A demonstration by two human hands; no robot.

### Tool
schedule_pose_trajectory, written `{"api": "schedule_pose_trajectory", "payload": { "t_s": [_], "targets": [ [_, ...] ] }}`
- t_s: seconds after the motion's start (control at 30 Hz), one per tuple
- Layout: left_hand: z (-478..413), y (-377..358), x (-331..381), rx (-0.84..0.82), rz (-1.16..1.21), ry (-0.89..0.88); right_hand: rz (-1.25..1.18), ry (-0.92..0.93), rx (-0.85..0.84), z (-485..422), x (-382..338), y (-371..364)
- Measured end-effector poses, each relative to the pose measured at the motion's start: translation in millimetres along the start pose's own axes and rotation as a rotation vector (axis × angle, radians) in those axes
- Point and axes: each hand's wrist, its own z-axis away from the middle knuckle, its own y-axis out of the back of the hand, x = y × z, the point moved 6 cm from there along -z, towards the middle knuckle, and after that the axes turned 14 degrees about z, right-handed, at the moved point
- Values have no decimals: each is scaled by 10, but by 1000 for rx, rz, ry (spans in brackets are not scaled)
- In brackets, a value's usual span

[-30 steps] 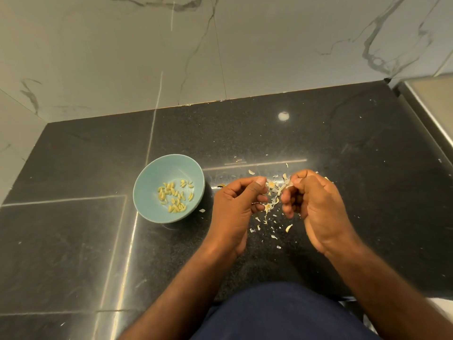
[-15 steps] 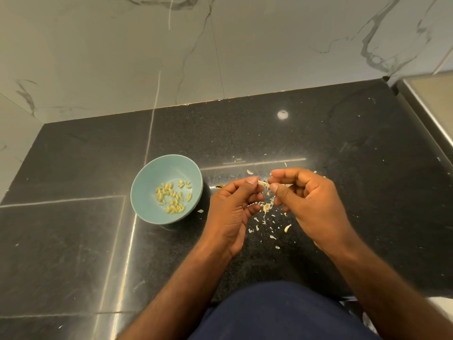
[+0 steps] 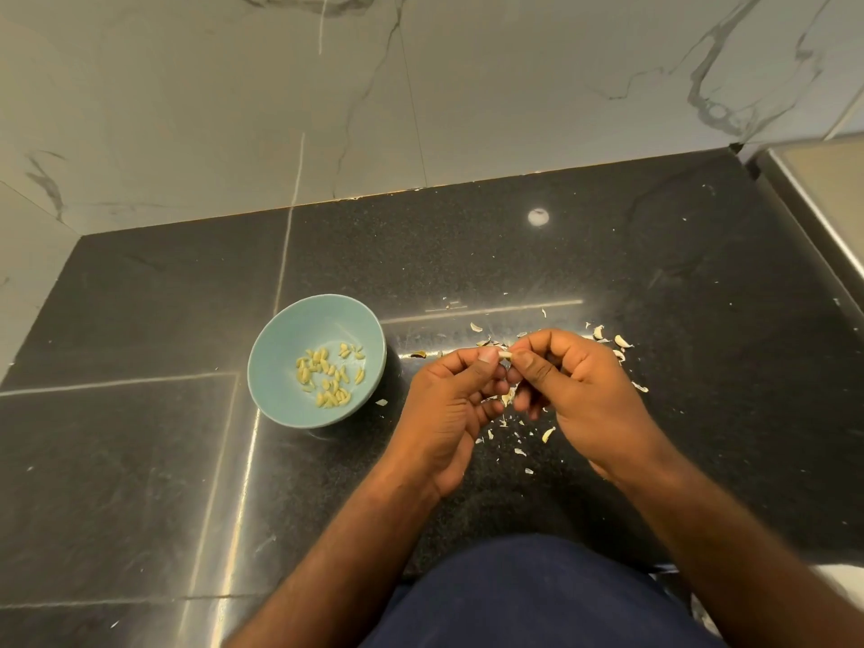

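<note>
Left hand (image 3: 449,409) and right hand (image 3: 586,395) pinch one seed (image 3: 504,354) (mostly hidden).

Both hands met at mid-frame, backs up, fingertips facing each other. Left hand (image 3: 449,404): wrist straight, thumb laid along the forefinger, tips pinching one end of a small pale seed (image 3: 505,354); the other fingers curled under the palm. Right hand (image 3: 579,390): thumb and forefinger closed on the seed's other end, remaining fingers bent in a loose curl below. Thumbs nearly touching. Left forearm (image 3: 336,544) ran bare from lower left, right forearm (image 3: 729,544) from lower right, converging toward the wrists.
</note>
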Motion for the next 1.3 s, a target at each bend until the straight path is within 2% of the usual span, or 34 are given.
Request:
{"api": "schedule_pose_trajectory", "payload": {
  "t_s": [0.13,0.37,0.5,0.6,0.67,0.77,0.87,0.93,1.0,1.13,1.2,1.3],
  "targets": [
    [2,-17,0,-34,18,0,-199,-79,-64,15,-4,-30],
    [29,-66,34,-92,-26,-97,-348,-185,-117,39,33,-76],
    [9,-17,53,-59,-73,-157,-443,-281,-55,45,83,-48],
    [0,17,50,-24,-73,-153,-295,-272,76,42,113,54],
    [-1,25,47,-6,-94,-157,-130,-174,86,31,76,89],
    [-4,27,53,8,-140,-173,172,-18,11,17,0,45],
    [4,16,56,8,-202,-186,387,160,66,39,-100,39],
    [11,8,52,16,-232,-187,464,214,90,53,-109,46],
    [21,-6,66,23,-335,-225,502,236,66,42,-73,40],
    [59,-118,180,-99,-800,-500,434,171,-14,36,-25,8],
    [62,-173,210,-192,-973,-592,327,91,-57,38,5,-7],
    [28,-201,254,-318,-1184,-641,54,-68,-160,48,54,-39]
  ]
}}
